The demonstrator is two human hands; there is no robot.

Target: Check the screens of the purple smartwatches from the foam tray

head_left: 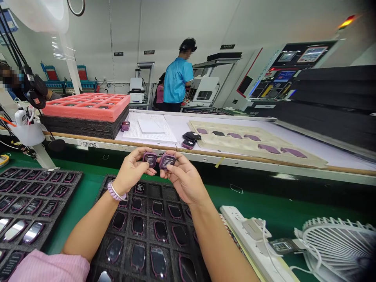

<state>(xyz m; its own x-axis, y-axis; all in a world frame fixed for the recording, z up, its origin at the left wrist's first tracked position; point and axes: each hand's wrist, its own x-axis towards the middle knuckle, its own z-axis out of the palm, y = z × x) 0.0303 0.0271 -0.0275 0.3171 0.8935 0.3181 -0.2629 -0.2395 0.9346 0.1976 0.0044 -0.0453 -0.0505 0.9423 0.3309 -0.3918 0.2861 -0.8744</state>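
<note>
Between thumb and fingers, my left hand [131, 170] pinches a purple smartwatch case [150, 159] with small pale text on its dark screen. A matching purple smartwatch case [167, 161] is in the closed fingers of my right hand [186, 180]. Both cases are held up side by side, screens towards me, nearly touching. Below them lies a black foam tray [147, 217] whose compartments carry several more watch cases, such as a dark-screened one [160, 231]. My forearms hide parts of this tray. To the left is a second foam tray [60, 207] of similar cases, some screens lit with text.
On the shelf ahead, a pink foam tray [117, 113] tops a black stack [85, 127]; beside it are papers [149, 127] and a cream tray [211, 147] with purple pieces. A power strip [246, 231] and white fan [337, 243] are at right. A person in blue [178, 80] stands beyond.
</note>
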